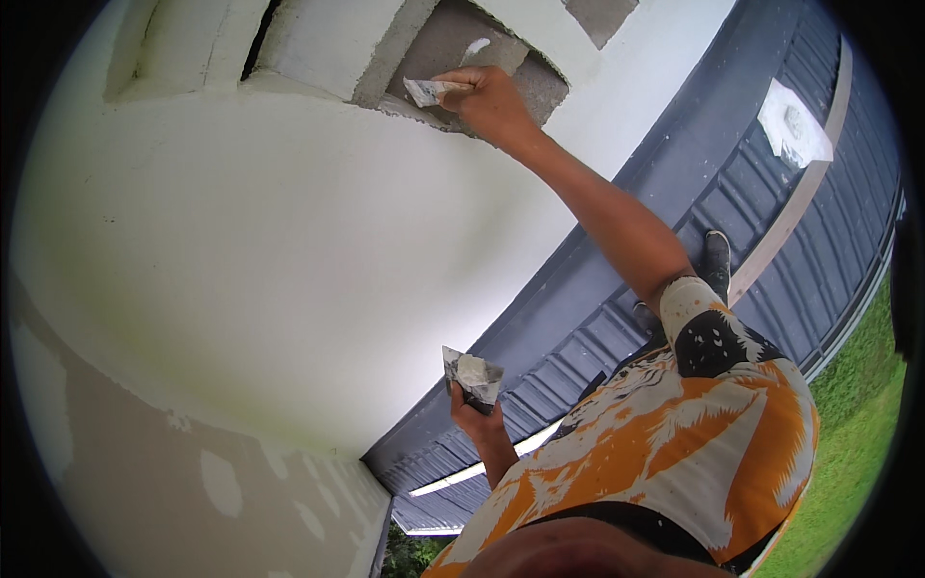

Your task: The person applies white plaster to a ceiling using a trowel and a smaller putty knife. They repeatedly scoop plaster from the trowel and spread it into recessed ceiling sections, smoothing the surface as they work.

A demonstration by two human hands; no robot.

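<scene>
Pale, cream-coloured plaster covers the broad wall point(289, 212), with a rough-edged grey recess point(547, 94) sunk into its upper part. At the recess's lower left edge, the right hand point(489, 101) is closed around a white-smeared scraper point(422, 92), fingers curled and thumb pressed along it; whether the blade touches the wall cannot be told. A white dab point(475, 46) marks the recess's back, just beyond that hand. Well apart, nearer the body, the left hand point(474, 418) is partly closed on a grey, flat-edged putty blade point(486, 393), its broad face bearing a pale lump of filler point(471, 369); the fingers beneath are hidden. The person wears an orange, white and black patterned shirt point(694, 414). Dark ribbed roof sheeting point(867, 183) runs alongside the wall, with a dark shoe point(716, 258) on it, near a long wooden plank point(782, 226). A white sheet point(817, 144) carrying a greyish lump lies by the plank's far end. Green grass point(848, 424) shows beyond the roof, and a greyish surface point(145, 462) with white patches fills the lower left.
</scene>
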